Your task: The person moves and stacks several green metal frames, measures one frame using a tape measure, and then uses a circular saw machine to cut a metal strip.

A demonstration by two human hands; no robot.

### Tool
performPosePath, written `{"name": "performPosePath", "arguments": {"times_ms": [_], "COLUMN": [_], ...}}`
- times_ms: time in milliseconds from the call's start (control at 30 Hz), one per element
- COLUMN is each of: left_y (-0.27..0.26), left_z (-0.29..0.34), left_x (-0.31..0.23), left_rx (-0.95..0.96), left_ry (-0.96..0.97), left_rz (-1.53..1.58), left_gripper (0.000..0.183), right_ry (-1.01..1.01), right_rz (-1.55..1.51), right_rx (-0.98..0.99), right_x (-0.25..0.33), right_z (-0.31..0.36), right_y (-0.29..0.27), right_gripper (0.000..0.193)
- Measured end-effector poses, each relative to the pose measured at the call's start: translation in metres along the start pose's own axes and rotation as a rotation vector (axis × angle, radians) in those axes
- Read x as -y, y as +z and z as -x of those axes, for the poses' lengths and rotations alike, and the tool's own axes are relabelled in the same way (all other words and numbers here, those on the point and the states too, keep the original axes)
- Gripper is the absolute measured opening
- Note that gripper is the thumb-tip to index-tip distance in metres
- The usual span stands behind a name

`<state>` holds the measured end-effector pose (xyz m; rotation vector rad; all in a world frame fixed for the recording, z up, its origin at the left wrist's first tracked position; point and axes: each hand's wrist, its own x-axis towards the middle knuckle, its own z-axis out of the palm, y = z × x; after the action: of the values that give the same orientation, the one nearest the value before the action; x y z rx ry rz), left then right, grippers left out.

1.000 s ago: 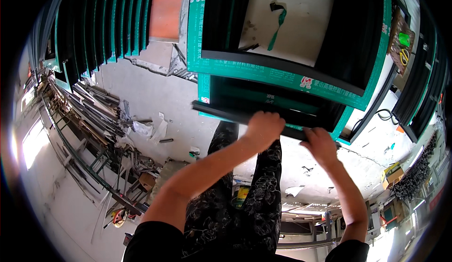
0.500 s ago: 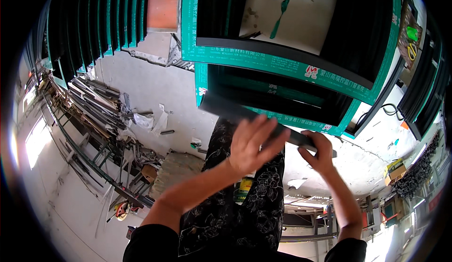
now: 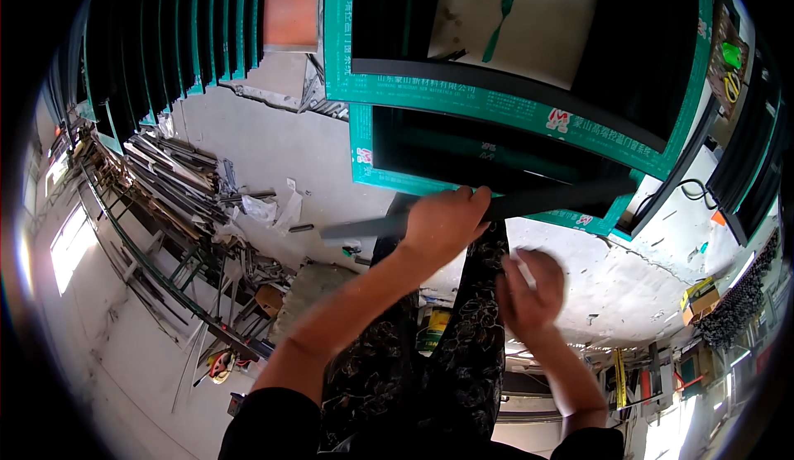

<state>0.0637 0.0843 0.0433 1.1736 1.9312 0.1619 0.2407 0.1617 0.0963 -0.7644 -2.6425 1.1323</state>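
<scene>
My left hand [image 3: 447, 227] is closed round the middle of a long dark grey profile strip [image 3: 571, 198]. The strip slants across in front of me, its right end higher and over the corner of a frame. Apart from the strip, lower and to the right, is my right hand [image 3: 536, 290]. It is a little blurred, its fingers half curled and spaced apart, and nothing shows in it. Just beyond the strip stand dark window frames covered in green printed film, a nearer lower frame [image 3: 361, 142] and a larger upper frame [image 3: 339, 38].
Many green-edged frames [image 3: 178, 38] stand in a row at the far left. Offcut bars [image 3: 178, 175] lie piled on the left floor. A yellow-green can [image 3: 433, 328] sits between my legs. At right are yellow scissors [image 3: 731, 86] and a cardboard box [image 3: 701, 303].
My right hand has let go of the strip and moved down toward me. In my left hand the strip has turned, its right end rising and its left end dropping.
</scene>
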Motion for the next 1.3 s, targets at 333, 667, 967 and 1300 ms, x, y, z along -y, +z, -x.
{"name": "performPosePath", "arguments": {"times_ms": [333, 667, 967, 1300], "left_y": [0.055, 0.087, 0.098, 0.090], "left_z": [-0.060, -0.047, -0.044, -0.061], "left_x": [0.035, 0.086, 0.103, 0.109], "left_rx": [0.123, -0.164, -0.081, 0.129], "left_ry": [0.181, 0.206, 0.193, 0.149], "left_rz": [-0.144, -0.082, -0.088, 0.163], "left_gripper": [0.041, 0.039, 0.025, 0.022], "right_ry": [0.197, 0.176, 0.104, 0.129], "right_rz": [0.360, 0.246, 0.270, 0.311], "right_rx": [0.499, 0.428, 0.356, 0.394], "right_x": [-0.139, -0.154, -0.184, -0.196], "right_z": [-0.029, -0.022, 0.002, 0.012], "right_y": [0.006, 0.045, 0.082, 0.083], "right_gripper": [0.045, 0.039, 0.035, 0.028]}}
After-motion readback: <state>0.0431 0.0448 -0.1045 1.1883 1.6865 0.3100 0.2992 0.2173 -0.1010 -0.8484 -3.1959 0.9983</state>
